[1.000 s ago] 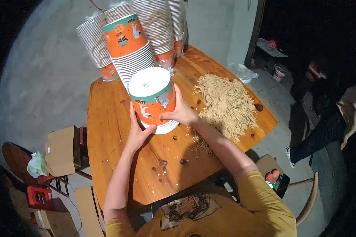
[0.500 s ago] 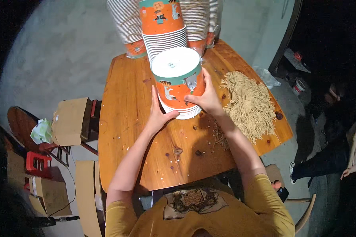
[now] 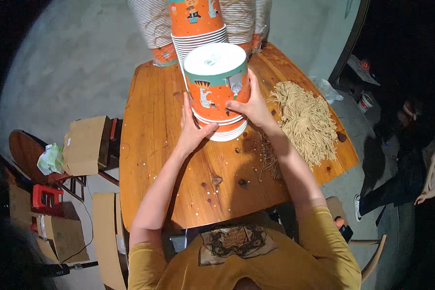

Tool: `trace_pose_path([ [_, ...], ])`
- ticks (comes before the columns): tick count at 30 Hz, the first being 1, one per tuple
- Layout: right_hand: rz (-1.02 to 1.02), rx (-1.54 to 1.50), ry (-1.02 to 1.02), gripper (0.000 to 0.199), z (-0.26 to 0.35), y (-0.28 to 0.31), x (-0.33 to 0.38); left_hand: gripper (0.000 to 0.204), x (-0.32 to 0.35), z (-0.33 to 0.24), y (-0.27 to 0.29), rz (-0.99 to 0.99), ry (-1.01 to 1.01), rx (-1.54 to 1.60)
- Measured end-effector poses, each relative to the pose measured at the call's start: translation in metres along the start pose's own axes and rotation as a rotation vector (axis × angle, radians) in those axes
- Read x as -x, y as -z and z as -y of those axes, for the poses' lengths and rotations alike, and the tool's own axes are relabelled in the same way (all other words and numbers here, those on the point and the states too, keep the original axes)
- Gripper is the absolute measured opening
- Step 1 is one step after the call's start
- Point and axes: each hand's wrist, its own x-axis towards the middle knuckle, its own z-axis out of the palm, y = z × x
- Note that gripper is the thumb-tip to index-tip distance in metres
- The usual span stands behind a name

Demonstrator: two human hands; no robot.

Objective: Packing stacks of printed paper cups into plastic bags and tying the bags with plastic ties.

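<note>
In front of me on the wooden table, an upside-down orange paper bucket (image 3: 215,94) with a green band and white base sits over several nested buckets (image 3: 228,135), whose white rims show below. A strip of orange shows between the upper rims and the lower ones. My right hand (image 3: 257,110) grips the upper bucket's right side, thumb across its front. On the left, my left hand (image 3: 194,131) curves round the side, its thumb at the gap between the rims. Its fingertips lie along the bucket's wall, partly hidden.
Behind stands a tall stack of orange buckets (image 3: 198,38), with plastic-wrapped stacks (image 3: 152,26) beside it. A heap of tan paper-twine handles (image 3: 304,123) lies on the table (image 3: 150,145) at right. Cardboard boxes (image 3: 87,145) and a red stool (image 3: 47,199) stand left; another person (image 3: 396,181) is at right.
The upper bucket has risen slightly in my hands, and a wider orange strip now shows between its rims and the lower ones. The view has shifted a little.
</note>
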Motion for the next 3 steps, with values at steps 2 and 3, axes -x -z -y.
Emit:
trace_pose_path([
  [2, 0.007, 0.218, 0.049, 0.106, 0.0007, 0.0019, -0.0048, 0.118, -0.0021, -0.0031, -0.0012, 0.025, -0.007, 0.082],
  [3, 0.001, 0.221, 0.045, 0.106, 0.0006, 0.0043, -0.0028, 0.115, -0.0005, -0.0048, 0.0008, 0.028, 0.019, 0.053],
])
